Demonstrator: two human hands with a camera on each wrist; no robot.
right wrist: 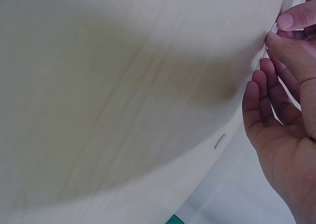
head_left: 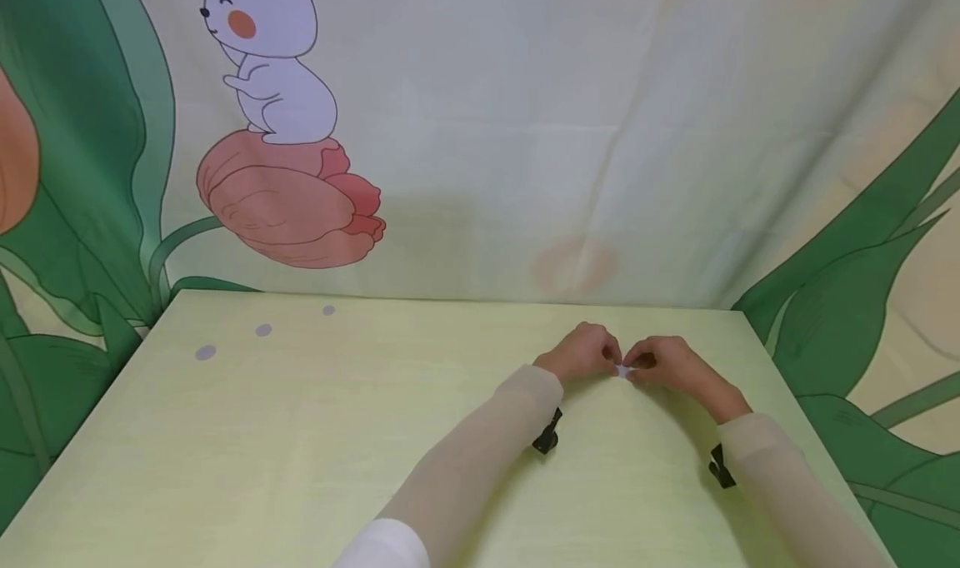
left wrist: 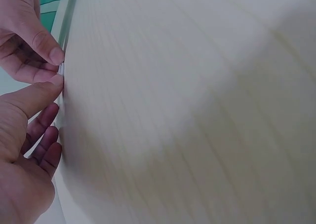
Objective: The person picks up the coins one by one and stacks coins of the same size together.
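A small pale lilac piece (head_left: 623, 371) lies between the fingertips of both hands, low over the right part of the table; the fingers cover most of it. My left hand (head_left: 586, 351) pinches it from the left, thumb against forefinger. From the right, my right hand (head_left: 666, 361) pinches its other side. In the left wrist view a thin whitish edge of the piece (left wrist: 61, 68) shows between the thumbs of the left hand (left wrist: 29, 120) and the right hand (left wrist: 22, 34). The right wrist view shows the right hand's (right wrist: 289, 100) other fingers loosely bent.
Three flat lilac discs lie in a slanting row at the table's far left: a near one (head_left: 206, 352), a middle one (head_left: 263, 330) and a far one (head_left: 328, 310). Behind the pale wood-grain table (head_left: 337, 435) hangs a printed cloth (head_left: 480, 135) with a rabbit and flowers.
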